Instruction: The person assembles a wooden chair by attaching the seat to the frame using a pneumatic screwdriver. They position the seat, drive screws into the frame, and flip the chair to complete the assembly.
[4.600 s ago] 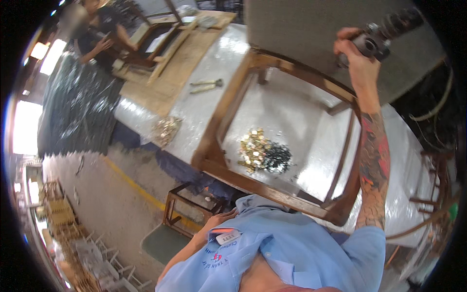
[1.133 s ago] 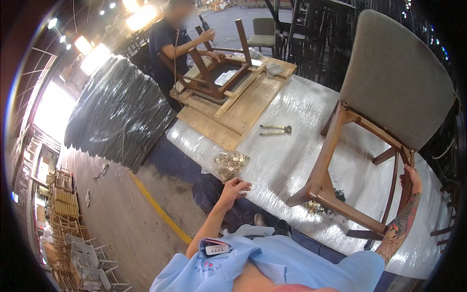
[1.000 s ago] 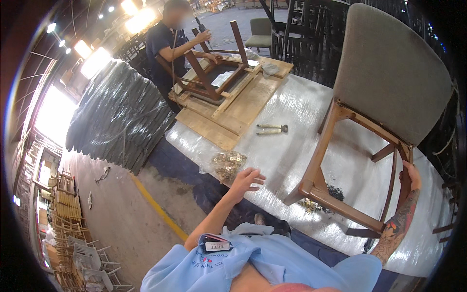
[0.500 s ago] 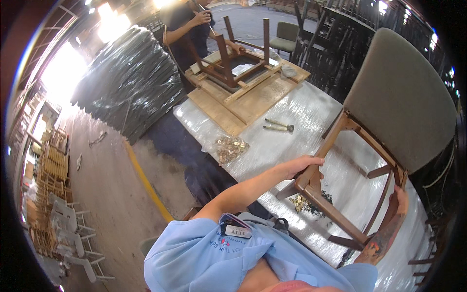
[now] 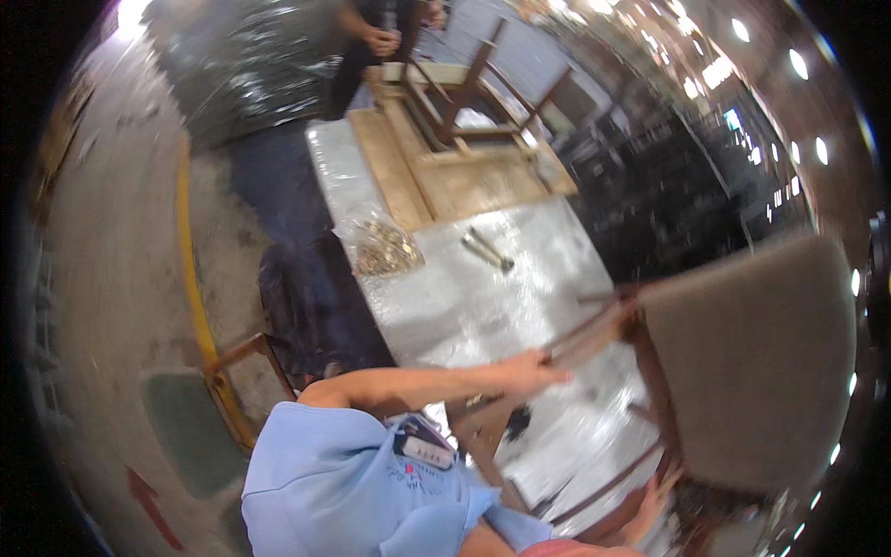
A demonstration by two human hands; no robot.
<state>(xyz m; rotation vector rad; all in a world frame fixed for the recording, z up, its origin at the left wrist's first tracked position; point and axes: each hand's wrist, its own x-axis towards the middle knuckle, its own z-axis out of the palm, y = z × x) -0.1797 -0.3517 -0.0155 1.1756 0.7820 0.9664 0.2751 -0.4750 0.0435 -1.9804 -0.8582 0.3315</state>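
Observation:
A dark-brown wooden chair (image 5: 750, 362) with a grey upholstered panel is tilted at the right, above a plastic-wrapped table (image 5: 445, 311). My left hand (image 5: 531, 373) is closed on one of its wooden members. Lower down, my right hand (image 5: 652, 509) grips the frame near the panel's lower end; motion blurs both hands. Pincers (image 5: 487, 250) with pale handles rest on the table beyond my left hand. Beside them sits a clear plastic bag (image 5: 385, 249) of small brass-coloured metal parts. Dark small pieces (image 5: 518, 422) lie partly hidden under the chair.
An upturned chair frame (image 5: 461, 116) stands on wooden boards (image 5: 473, 190) at the table's far end, with another person's hand (image 5: 380, 42) nearby. A plastic-wrapped stack (image 5: 251, 70) is far left. A green-padded chair (image 5: 192, 432) stands at my left by a yellow floor line (image 5: 190, 269).
The chair has swung clockwise and lower in view, its panel now leaning right, with both hands still on it. My view has turned, bringing the green-padded chair in. The other person's hands have shifted.

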